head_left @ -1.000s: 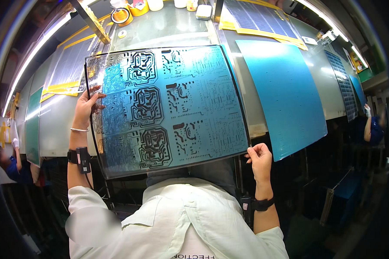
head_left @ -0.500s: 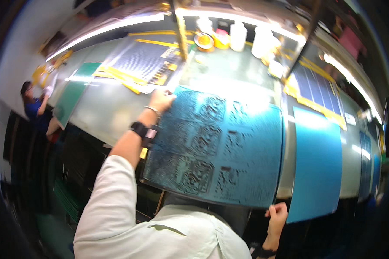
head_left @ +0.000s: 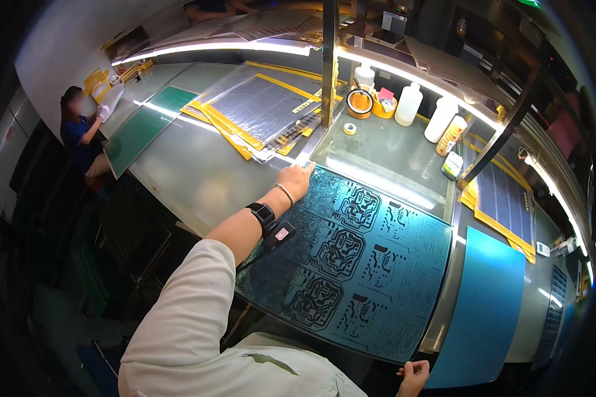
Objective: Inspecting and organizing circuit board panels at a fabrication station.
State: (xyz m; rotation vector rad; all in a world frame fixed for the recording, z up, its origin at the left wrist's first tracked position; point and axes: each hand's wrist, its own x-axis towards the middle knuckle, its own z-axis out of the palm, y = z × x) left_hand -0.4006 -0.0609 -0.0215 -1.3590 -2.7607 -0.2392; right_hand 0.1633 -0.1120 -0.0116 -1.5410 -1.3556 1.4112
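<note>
A large blue circuit board panel point(head_left: 367, 264) with dark printed traces lies slantwise in front of me, its near edge reaching past the table toward my body. My left hand point(head_left: 296, 182) has closed fingers at its far left corner, gripping the edge there. At the near right corner, my right hand point(head_left: 414, 378) pinches the panel's edge, partly cut off by the picture's lower rim. My left wrist carries a dark watch point(head_left: 263, 217), and a small black tag hangs beside it over the panel. To the right is a plain blue panel point(head_left: 487, 304), apart from my right hand.
Patterned film sheets with yellow tape borders point(head_left: 261, 109) lie at the far left, others point(head_left: 500, 198) at the right. White bottles point(head_left: 409, 104), tape rolls point(head_left: 359, 100) and a spray can point(head_left: 451, 135) stand behind. A metal post point(head_left: 329, 66) rises there. A co-worker point(head_left: 83, 139) is beside a green panel point(head_left: 149, 126).
My view has turned, so the table and panels appear shifted right and mostly lower, and the picture is sharper. Both hands remain at the same corners of the circuit board panel.
</note>
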